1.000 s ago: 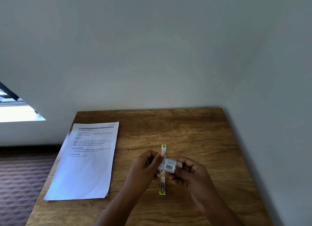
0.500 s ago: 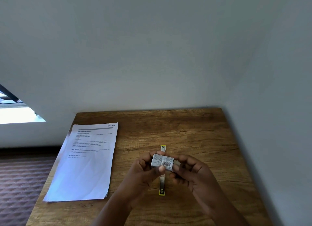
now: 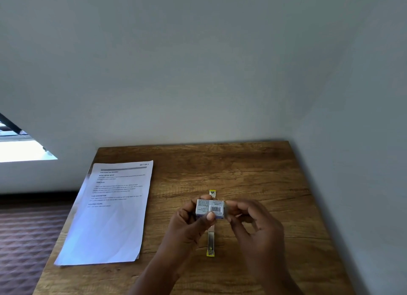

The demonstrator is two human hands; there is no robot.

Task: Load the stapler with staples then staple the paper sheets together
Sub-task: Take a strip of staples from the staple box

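A small white staple box point(image 3: 210, 208) with a barcode is held above the table's middle. My left hand point(image 3: 189, 226) grips it from the left, thumb across its lower edge. My right hand point(image 3: 253, 224) pinches the box's right end with its fingertips. Beneath the hands lies the stapler point(image 3: 211, 241), opened flat in a long thin strip with yellow ends, its middle hidden by the box and fingers. A stack of printed paper sheets point(image 3: 110, 213) lies on the left part of the wooden table point(image 3: 264, 184).
The table stands in a corner, with a white wall behind it and another wall close on the right. Its left edge drops to a dark patterned floor point(image 3: 24, 239). A bright window opening point(image 3: 19, 149) shows at far left.
The staple box has been turned so that its barcode face points up at me and sits level. My left thumb has moved under its lower edge, and my right fingers have shifted to its right end.
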